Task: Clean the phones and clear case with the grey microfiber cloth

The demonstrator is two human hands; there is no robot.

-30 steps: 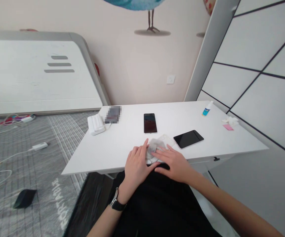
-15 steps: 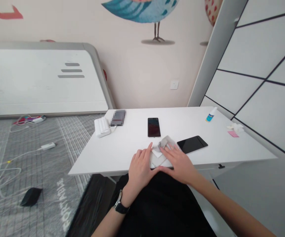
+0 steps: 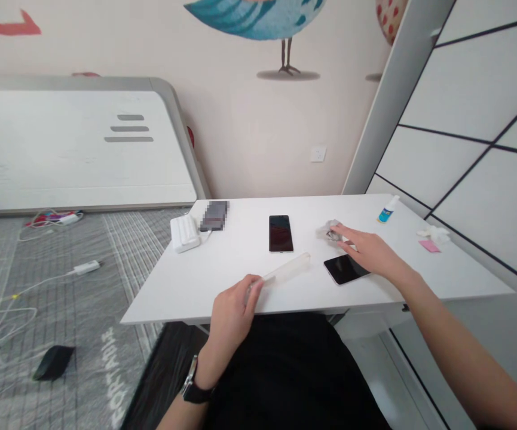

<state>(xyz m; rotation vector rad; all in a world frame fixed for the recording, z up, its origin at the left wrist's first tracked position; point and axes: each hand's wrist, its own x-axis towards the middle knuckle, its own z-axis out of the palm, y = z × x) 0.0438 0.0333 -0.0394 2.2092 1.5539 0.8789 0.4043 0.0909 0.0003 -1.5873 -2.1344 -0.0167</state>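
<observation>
My left hand (image 3: pixel 235 307) is closed on one end of a clear phone case (image 3: pixel 287 270), which is tilted above the front of the white table (image 3: pixel 173 298). Over the right part of the table, my right hand (image 3: pixel 368 248) has its fingertips at a crumpled grey cloth (image 3: pixel 329 230); whether they pinch it is hard to tell. Partly under that hand lies a black tablet-like phone (image 3: pixel 345 269). A dark phone (image 3: pixel 280 233) lies upright in the view at the middle of the table.
At the table's left back are a white power bank (image 3: pixel 184 233) and a blurred dark item (image 3: pixel 214 215). A small blue-labelled bottle (image 3: pixel 388 209), a pink slip (image 3: pixel 429 246) and white scraps (image 3: pixel 435 233) are at the right. Cables lie on the grey bed.
My hands have moved apart. The case has been lifted and tilted in my left hand, while my right hand and the cloth have shifted right and farther back.
</observation>
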